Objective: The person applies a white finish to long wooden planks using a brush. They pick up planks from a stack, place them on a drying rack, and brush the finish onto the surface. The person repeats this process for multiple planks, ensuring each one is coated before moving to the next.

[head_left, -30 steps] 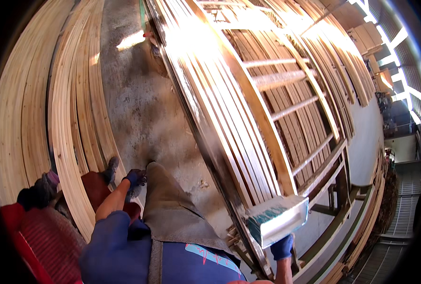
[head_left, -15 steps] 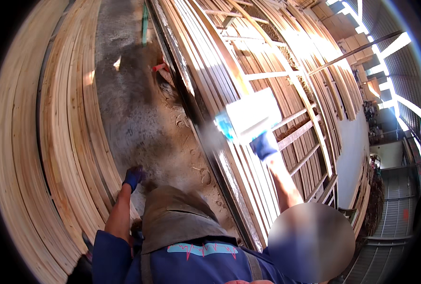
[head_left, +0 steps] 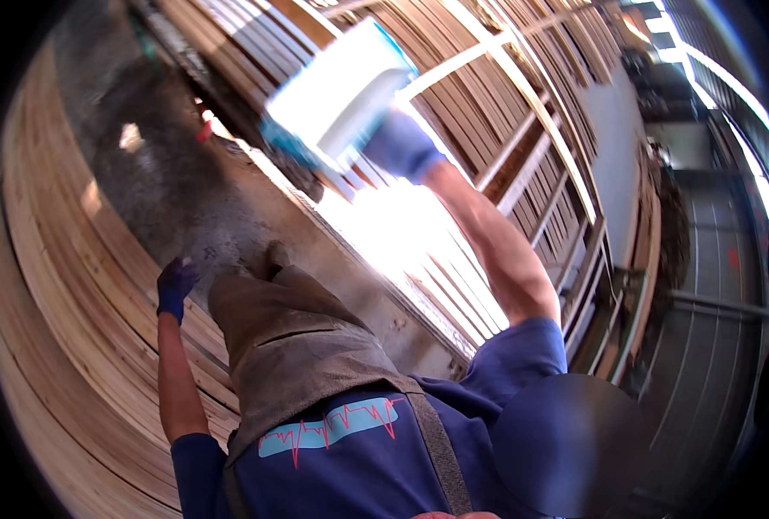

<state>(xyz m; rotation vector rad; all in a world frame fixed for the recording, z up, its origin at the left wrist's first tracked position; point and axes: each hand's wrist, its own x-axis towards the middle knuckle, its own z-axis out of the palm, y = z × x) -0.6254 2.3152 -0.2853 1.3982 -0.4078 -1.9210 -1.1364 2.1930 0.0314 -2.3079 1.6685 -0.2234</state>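
Swinging farther forward over the boards [head_left: 464,125], the right hand [head_left: 402,145] grips the white container [head_left: 337,97], still mid-carry, the left hand [head_left: 176,285] unclear in closure.

Deep blue was worn on the left hand [head_left: 177,287] and a lighter blue on the right hand [head_left: 402,145], while the container [head_left: 343,80] was coloured white and edged in bright blue. A navy shirt [head_left: 358,471] was marked by a pale blue panel [head_left: 343,421], zigzagged in red. The apron [head_left: 306,362] was toned grey-brown, and the planks [head_left: 56,259] at left were streaked lengthwise in honey and pale tan.
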